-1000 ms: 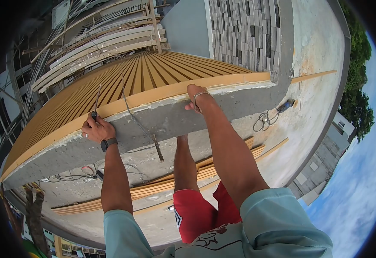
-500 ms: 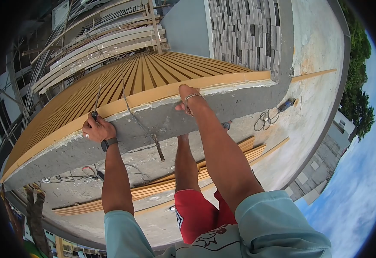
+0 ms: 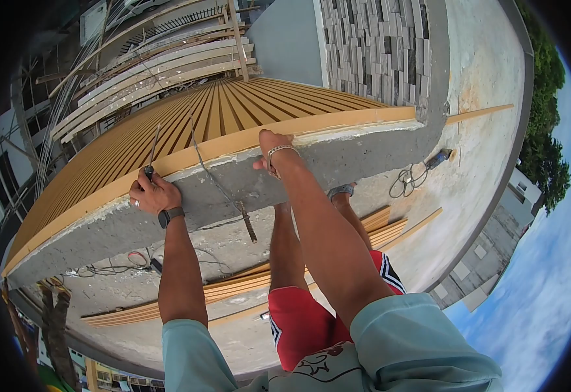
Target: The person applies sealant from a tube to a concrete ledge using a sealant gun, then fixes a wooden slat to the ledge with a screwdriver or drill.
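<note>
My left hand (image 3: 156, 194), with a ring and a dark wristwatch, is closed around the dark handle of a screwdriver (image 3: 149, 171). Its thin shaft points up across the slatted panel (image 3: 226, 108). My right hand (image 3: 274, 151), wearing a bracelet, has its fingers curled at the lower edge of the tan trim strip (image 3: 347, 121). Whatever those fingers may hold is hidden. Both hands are above the grey concrete ledge (image 3: 324, 160), where whitish material lines the joint. Between them a thin cord (image 3: 210, 175) hangs over the ledge, with a rough rod (image 3: 249, 225) at its end.
Tan slats (image 3: 233, 287) lie on the concrete floor below, near my legs. A corded power tool (image 3: 438, 159) rests on the right, and tangled cables (image 3: 119, 268) on the left. Stacked planks (image 3: 161, 72) stand beyond the panel, beside a stone-tiled wall (image 3: 373, 49).
My right hand has slid left along the trim, closer to my left hand. The left hand keeps hold of the screwdriver. More of my right leg shows now.
</note>
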The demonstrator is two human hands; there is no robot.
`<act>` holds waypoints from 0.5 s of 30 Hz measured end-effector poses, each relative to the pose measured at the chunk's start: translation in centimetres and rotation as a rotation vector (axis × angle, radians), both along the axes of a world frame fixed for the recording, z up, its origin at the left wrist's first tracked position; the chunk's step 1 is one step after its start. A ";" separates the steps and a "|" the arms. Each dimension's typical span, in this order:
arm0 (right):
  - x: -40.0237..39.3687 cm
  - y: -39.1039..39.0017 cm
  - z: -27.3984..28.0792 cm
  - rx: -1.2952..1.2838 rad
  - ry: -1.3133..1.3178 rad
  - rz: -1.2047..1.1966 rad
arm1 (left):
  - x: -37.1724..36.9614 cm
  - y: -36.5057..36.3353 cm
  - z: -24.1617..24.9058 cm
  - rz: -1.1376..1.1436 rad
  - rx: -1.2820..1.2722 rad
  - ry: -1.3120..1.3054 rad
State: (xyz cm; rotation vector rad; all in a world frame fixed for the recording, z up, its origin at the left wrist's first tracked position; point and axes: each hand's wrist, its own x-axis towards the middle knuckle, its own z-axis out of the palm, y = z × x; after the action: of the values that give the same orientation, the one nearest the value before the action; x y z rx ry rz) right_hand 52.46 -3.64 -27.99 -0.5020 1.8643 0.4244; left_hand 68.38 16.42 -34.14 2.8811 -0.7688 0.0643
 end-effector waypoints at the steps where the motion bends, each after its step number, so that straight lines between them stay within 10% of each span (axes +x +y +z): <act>1: 0.1 0.2 -0.1 -0.020 -0.010 0.009 | 0.0 0.0 0.0 0.001 -0.001 0.000; 15: 2.4 2.0 1.0 -0.083 -0.117 -0.084 | 1.6 1.4 0.6 -0.073 -0.230 0.136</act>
State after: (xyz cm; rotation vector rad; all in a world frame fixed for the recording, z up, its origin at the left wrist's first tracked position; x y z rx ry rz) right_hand 54.86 -1.66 -27.00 -0.4921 1.7878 0.2569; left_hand 69.94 17.85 -33.55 2.6082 -0.7837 -0.0484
